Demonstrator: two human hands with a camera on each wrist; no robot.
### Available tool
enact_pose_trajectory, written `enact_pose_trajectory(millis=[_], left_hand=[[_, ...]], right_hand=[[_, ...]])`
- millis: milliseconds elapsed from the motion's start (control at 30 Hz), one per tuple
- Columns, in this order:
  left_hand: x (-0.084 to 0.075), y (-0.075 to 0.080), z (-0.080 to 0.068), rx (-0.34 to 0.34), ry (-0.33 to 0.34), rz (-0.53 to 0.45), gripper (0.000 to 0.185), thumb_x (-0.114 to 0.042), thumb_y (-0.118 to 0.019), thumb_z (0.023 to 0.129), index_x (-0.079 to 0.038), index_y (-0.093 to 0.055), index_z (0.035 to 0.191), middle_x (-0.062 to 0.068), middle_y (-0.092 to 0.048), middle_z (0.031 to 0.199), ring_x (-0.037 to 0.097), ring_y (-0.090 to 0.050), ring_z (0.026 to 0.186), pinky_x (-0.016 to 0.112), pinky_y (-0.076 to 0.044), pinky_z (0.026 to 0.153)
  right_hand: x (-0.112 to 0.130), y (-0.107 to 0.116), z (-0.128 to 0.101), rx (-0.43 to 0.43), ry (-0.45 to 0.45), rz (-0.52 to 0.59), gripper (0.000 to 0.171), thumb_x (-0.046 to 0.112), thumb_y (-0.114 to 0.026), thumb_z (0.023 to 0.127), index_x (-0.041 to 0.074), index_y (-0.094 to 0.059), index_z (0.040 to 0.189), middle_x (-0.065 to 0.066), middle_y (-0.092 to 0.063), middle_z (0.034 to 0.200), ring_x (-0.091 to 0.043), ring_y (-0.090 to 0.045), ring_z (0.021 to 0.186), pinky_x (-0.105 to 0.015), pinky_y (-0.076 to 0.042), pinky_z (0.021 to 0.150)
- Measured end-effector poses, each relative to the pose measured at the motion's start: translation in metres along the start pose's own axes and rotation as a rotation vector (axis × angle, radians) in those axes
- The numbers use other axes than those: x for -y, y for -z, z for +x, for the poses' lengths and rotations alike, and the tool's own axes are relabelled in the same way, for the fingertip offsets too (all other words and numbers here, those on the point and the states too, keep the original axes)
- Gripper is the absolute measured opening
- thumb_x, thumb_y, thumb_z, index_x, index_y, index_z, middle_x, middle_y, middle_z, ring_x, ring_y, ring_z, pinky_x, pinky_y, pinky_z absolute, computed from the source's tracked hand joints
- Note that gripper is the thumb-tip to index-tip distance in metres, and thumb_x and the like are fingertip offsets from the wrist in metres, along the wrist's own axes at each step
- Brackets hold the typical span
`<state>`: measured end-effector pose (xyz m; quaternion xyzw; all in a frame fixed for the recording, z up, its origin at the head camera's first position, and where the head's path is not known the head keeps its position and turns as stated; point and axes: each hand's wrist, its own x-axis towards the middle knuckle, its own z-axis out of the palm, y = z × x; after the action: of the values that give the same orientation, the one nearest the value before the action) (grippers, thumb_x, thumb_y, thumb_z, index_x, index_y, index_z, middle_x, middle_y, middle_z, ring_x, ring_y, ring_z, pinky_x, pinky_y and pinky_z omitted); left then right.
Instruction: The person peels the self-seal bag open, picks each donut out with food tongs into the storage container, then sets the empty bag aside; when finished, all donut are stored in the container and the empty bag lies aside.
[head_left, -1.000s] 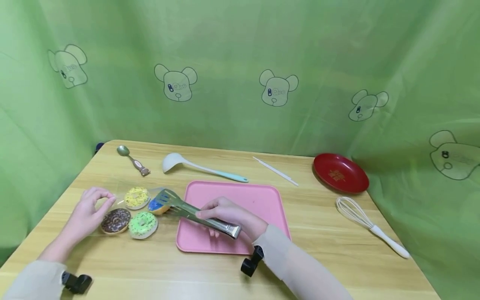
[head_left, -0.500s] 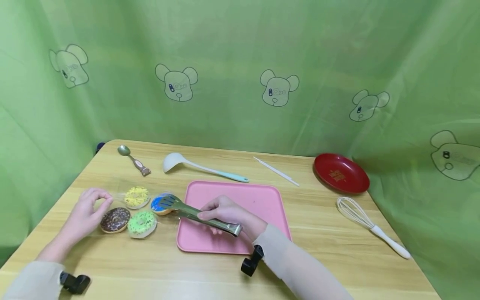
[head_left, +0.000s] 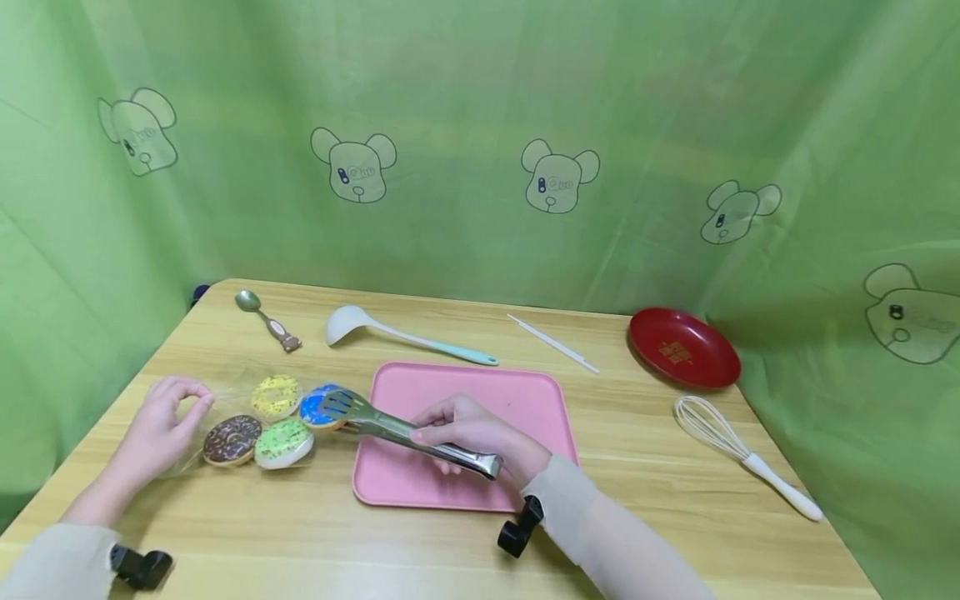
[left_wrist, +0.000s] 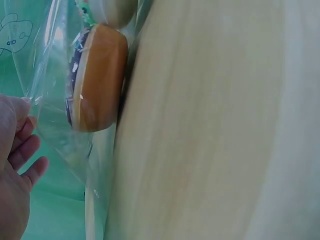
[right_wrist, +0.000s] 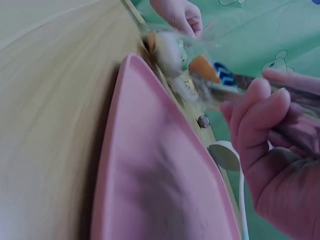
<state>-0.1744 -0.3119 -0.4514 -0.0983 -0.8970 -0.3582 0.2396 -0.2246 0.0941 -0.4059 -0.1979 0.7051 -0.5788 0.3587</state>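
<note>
My left hand [head_left: 161,425] pinches the edge of a clear plastic bag [left_wrist: 57,132] between thumb and forefinger. Inside the bag are doughnuts: chocolate [head_left: 232,440], yellow [head_left: 276,396] and green [head_left: 283,443]. With my right hand [head_left: 468,433] I grip metal tongs [head_left: 390,427] over the pink tray [head_left: 525,492]. The slotted end of the tongs lies across the top of a blue doughnut [head_left: 313,406] at the right side of the bag. In the right wrist view, the blue doughnut [right_wrist: 204,69] sits between the two tong arms.
Behind the tray lie a white ladle [head_left: 390,329] and thin white sticks [head_left: 553,343]. A small spoon [head_left: 264,318] is at the back left. On the right are a red plate [head_left: 705,350] and a whisk [head_left: 750,458]. Green curtain [head_left: 480,250] borders the table.
The blue doughnut has turned so more of its icing shows. My right hand and the tongs' handle end have shifted slightly right. My left hand has drawn a little left, and the green doughnut tilts.
</note>
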Motion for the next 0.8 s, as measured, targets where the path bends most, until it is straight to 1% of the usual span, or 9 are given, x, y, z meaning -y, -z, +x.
enact_pose_trajectory(millis=[133, 200, 233, 333, 467, 567, 667, 800], left_hand=[[-0.001, 0.001, 0.0, -0.003, 0.0, 0.002, 0.01, -0.002, -0.055, 0.091, 0.007, -0.055, 0.095, 0.022, -0.053, 0.1, 0.036, -0.043, 0.099, 0.019, -0.028, 0.09], [0.0, 0.0, 0.0, -0.003, 0.0, 0.004, 0.009, -0.002, -0.055, 0.091, 0.007, -0.055, 0.094, 0.022, -0.053, 0.1, 0.036, -0.042, 0.099, 0.023, -0.029, 0.091], [0.0, 0.0, 0.001, -0.001, 0.001, 0.0, 0.01, -0.002, -0.055, 0.091, 0.007, -0.055, 0.094, 0.022, -0.053, 0.1, 0.037, -0.042, 0.099, 0.029, -0.03, 0.092], [0.0, 0.0, 0.001, -0.003, 0.003, 0.005, 0.01, -0.002, -0.054, 0.091, 0.007, -0.054, 0.095, 0.023, -0.052, 0.099, 0.037, -0.042, 0.099, 0.033, -0.031, 0.091], [0.002, 0.002, 0.0, -0.021, -0.001, 0.02, 0.01, -0.001, -0.054, 0.091, 0.008, -0.054, 0.094, 0.023, -0.052, 0.098, 0.037, -0.042, 0.097, 0.025, -0.03, 0.088], [0.002, 0.004, -0.001, -0.031, 0.005, 0.025, 0.011, -0.001, -0.054, 0.091, 0.009, -0.054, 0.095, 0.024, -0.051, 0.099, 0.038, -0.042, 0.097, 0.028, -0.03, 0.091], [0.003, 0.007, -0.003, -0.043, 0.012, 0.037, 0.012, -0.002, -0.054, 0.091, 0.009, -0.054, 0.095, 0.024, -0.051, 0.1, 0.036, -0.043, 0.096, 0.02, -0.028, 0.093], [0.004, 0.011, -0.003, -0.057, 0.007, 0.045, 0.011, -0.002, -0.056, 0.09, 0.008, -0.054, 0.094, 0.022, -0.052, 0.098, 0.033, -0.043, 0.094, 0.006, -0.022, 0.087]], right_hand=[[-0.004, 0.004, -0.004, 0.024, 0.024, 0.034, 0.039, 0.02, -0.069, 0.083, 0.003, -0.061, 0.117, -0.033, -0.059, 0.086, -0.013, -0.054, 0.046, -0.024, -0.047, 0.041], [-0.007, 0.007, -0.005, 0.032, 0.03, 0.033, 0.039, 0.02, -0.069, 0.084, 0.003, -0.061, 0.117, -0.034, -0.058, 0.084, -0.013, -0.054, 0.046, -0.024, -0.046, 0.042], [-0.008, 0.008, -0.006, 0.034, 0.031, 0.026, 0.039, 0.021, -0.069, 0.083, 0.004, -0.062, 0.117, -0.034, -0.058, 0.084, -0.013, -0.054, 0.046, -0.024, -0.046, 0.041], [-0.011, 0.011, -0.008, 0.039, 0.03, 0.011, 0.038, 0.022, -0.07, 0.083, 0.005, -0.062, 0.116, -0.034, -0.058, 0.083, -0.014, -0.054, 0.046, -0.024, -0.046, 0.041], [-0.015, 0.016, -0.013, 0.061, 0.032, 0.013, 0.039, 0.023, -0.069, 0.083, 0.005, -0.062, 0.117, -0.031, -0.059, 0.084, -0.014, -0.054, 0.047, -0.025, -0.046, 0.042], [-0.016, 0.022, -0.022, 0.057, 0.046, 0.027, 0.041, 0.022, -0.068, 0.084, 0.003, -0.06, 0.12, -0.027, -0.06, 0.08, -0.013, -0.054, 0.048, -0.024, -0.045, 0.042], [-0.019, 0.031, -0.032, 0.035, 0.074, 0.039, 0.042, 0.017, -0.066, 0.085, -0.001, -0.057, 0.122, -0.023, -0.06, 0.076, -0.012, -0.053, 0.047, -0.023, -0.045, 0.042], [-0.022, 0.044, -0.046, -0.002, 0.109, 0.067, 0.041, 0.011, -0.064, 0.087, -0.008, -0.054, 0.122, -0.017, -0.061, 0.074, -0.012, -0.054, 0.046, -0.023, -0.045, 0.041]])
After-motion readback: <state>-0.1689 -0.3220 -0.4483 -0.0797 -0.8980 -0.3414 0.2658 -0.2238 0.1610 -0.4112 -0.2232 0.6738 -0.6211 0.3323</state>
